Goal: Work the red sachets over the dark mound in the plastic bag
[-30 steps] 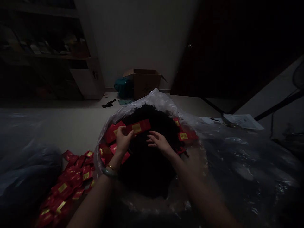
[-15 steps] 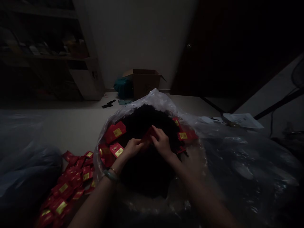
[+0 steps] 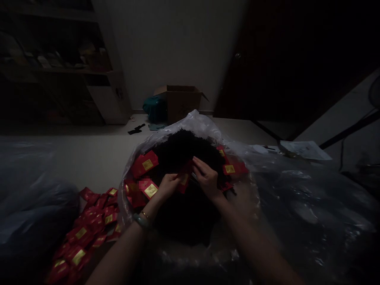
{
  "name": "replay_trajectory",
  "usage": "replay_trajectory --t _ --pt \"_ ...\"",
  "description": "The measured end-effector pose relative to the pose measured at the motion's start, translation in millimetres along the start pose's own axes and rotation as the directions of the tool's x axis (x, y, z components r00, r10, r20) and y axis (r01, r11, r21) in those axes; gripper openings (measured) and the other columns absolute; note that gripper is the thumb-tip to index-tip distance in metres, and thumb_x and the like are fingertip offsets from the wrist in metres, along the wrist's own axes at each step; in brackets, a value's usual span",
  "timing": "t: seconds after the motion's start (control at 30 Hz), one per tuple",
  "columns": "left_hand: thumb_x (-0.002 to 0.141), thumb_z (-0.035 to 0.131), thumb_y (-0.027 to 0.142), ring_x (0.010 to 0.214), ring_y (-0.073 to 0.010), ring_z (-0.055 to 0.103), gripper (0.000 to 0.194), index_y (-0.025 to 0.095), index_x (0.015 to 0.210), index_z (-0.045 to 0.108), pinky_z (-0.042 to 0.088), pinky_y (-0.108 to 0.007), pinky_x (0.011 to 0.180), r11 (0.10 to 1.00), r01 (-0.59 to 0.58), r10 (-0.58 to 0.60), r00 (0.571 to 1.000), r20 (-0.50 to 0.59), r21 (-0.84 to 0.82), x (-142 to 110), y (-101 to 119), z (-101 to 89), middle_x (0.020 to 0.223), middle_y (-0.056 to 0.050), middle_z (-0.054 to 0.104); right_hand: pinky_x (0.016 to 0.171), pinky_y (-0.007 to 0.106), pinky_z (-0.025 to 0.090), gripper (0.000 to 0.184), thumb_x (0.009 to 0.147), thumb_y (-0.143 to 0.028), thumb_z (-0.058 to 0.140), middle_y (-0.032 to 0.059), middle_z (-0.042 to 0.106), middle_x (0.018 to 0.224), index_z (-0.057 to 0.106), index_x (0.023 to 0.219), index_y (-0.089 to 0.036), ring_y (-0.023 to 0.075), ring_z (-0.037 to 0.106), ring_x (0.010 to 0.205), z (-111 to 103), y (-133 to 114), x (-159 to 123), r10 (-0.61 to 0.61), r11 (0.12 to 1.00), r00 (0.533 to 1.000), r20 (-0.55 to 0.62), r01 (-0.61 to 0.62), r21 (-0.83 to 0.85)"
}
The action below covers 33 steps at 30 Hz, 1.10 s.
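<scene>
Between my two hands is a small red packet (image 3: 184, 179) with a gold label, held over a heap of dark, loose, shredded-looking material (image 3: 184, 221). My left hand (image 3: 168, 185) pinches the packet's left edge. My right hand (image 3: 205, 176) has its fingers closed at the packet's upper right edge. The dark heap fills a clear plastic bag (image 3: 194, 120) with its mouth spread wide. More red packets (image 3: 145, 164) lie inside the bag's left side, and others (image 3: 233, 168) rest at its right. The room is dim, so the packet's opening cannot be made out.
Many red packets (image 3: 78, 237) are piled on the floor at the left, beside a dark plastic-wrapped bundle (image 3: 35, 213). Clear plastic sheeting (image 3: 303, 198) spreads at the right. An open cardboard box (image 3: 184, 103) and a teal bag (image 3: 154, 109) stand by the wall. Shelves (image 3: 74, 71) line the left.
The packet has turned so its gold label shows. My right hand has shifted slightly right and down; my left hand stays at the packet's left edge.
</scene>
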<state>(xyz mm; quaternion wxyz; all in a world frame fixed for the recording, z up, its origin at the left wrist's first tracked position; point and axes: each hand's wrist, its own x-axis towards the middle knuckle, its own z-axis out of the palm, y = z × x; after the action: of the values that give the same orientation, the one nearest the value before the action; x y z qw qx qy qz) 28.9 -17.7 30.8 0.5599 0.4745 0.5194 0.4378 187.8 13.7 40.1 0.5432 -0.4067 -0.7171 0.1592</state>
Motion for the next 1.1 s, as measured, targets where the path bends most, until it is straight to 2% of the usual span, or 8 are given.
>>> replay_trajectory --t 0.13,0.23,0.37,0.63,0.8,0.87,0.97,1.1 --pt "0.063 0.068 0.05 0.049 -0.0108 0.049 0.039 0.011 0.064 0.068 0.033 -0.021 0.049 0.999 0.003 -0.006 0.998 0.056 0.052 -2 -1 2.5 0.054 -0.002 0.061 0.091 0.039 0.052 0.019 0.084 -0.031 0.057 0.0058 0.072 0.101 0.072 0.094 -0.024 0.0219 0.067 0.095 1 0 3 0.061 0.998 0.997 -0.038 -0.06 0.026" --pt "0.064 0.067 0.047 0.049 -0.0107 0.048 0.037 0.01 0.067 0.068 0.033 -0.021 0.048 0.995 -0.036 0.031 0.998 0.052 0.092 -2 -2 4.7 0.054 0.0 0.059 0.085 0.037 0.053 0.016 0.083 -0.031 0.058 0.0054 0.072 0.094 0.071 0.089 -0.024 0.0208 0.067 0.088 3 -3 2 0.084 0.996 0.996 0.018 -0.084 0.017" --pt "0.066 0.064 0.05 0.051 -0.0103 0.047 0.04 0.01 0.073 0.068 0.034 -0.021 0.049 0.995 -0.083 0.084 0.996 -0.013 0.056 1 -4 6.5 0.056 0.001 0.058 0.082 0.035 0.052 0.014 0.083 -0.029 0.058 0.0055 0.07 0.093 0.069 0.089 -0.023 0.0201 0.065 0.087 3 -10 1 0.009 1.0 0.995 0.103 -0.01 0.005" --pt "0.071 0.057 0.054 0.048 -0.0091 0.042 0.043 0.011 0.068 0.066 0.03 -0.02 0.046 0.988 -0.104 0.108 0.994 -0.023 0.116 1 -6 5.4 0.052 0.002 0.051 0.076 0.035 0.049 0.012 0.085 -0.029 0.059 0.0059 0.063 0.083 0.067 0.08 -0.022 0.0206 0.058 0.082 -1 -14 3 -0.134 0.977 0.989 0.066 0.143 -0.16" --pt "0.074 0.055 0.045 0.049 -0.0094 0.041 0.036 0.012 0.072 0.069 0.029 -0.02 0.046 0.934 -0.195 0.202 0.979 0.006 0.3 -3 3 -2.2 0.052 0.003 0.049 0.071 0.035 0.046 0.014 0.076 -0.034 0.07 0.0056 0.059 0.079 0.063 0.074 -0.021 0.0219 0.052 0.08 -7 -17 5 -0.176 0.931 0.953 0.246 0.242 -0.272" --pt "0.075 0.053 0.045 0.05 -0.0092 0.039 0.036 0.012 0.071 0.069 0.028 -0.019 0.046 0.909 -0.229 0.232 0.972 0.034 0.348 -4 6 -4.8 0.051 0.003 0.047 0.071 0.034 0.046 0.011 0.079 -0.03 0.067 0.0056 0.06 0.078 0.062 0.075 -0.021 0.0216 0.052 0.08 -8 -18 6 -0.187 0.933 0.939 0.289 0.262 -0.247" --pt "0.077 0.051 0.046 0.05 -0.0089 0.037 0.039 0.012 0.068 0.067 0.026 -0.019 0.046 0.894 -0.251 0.248 0.967 0.059 0.37 -4 7 -6.7 0.05 0.003 0.045 0.07 0.033 0.047 0.006 0.084 -0.025 0.061 0.005 0.06 0.079 0.063 0.087 -0.02 0.0203 0.053 0.077 -7 -15 4 -0.174 0.951 0.955 0.24 0.226 -0.21" --pt "0.077 0.051 0.047 0.05 -0.0091 0.038 0.039 0.011 0.067 0.065 0.027 -0.019 0.046 0.922 -0.224 0.227 0.973 0.026 0.316 -1 3 -5.2 0.052 0.002 0.048 0.075 0.036 0.049 0.025 0.087 -0.026 0.056 0.0079 0.061 0.09 0.063 0.11 -0.02 0.0218 0.055 0.084 -3 -9 0 -0.209 0.93 0.961 0.183 0.253 -0.266"
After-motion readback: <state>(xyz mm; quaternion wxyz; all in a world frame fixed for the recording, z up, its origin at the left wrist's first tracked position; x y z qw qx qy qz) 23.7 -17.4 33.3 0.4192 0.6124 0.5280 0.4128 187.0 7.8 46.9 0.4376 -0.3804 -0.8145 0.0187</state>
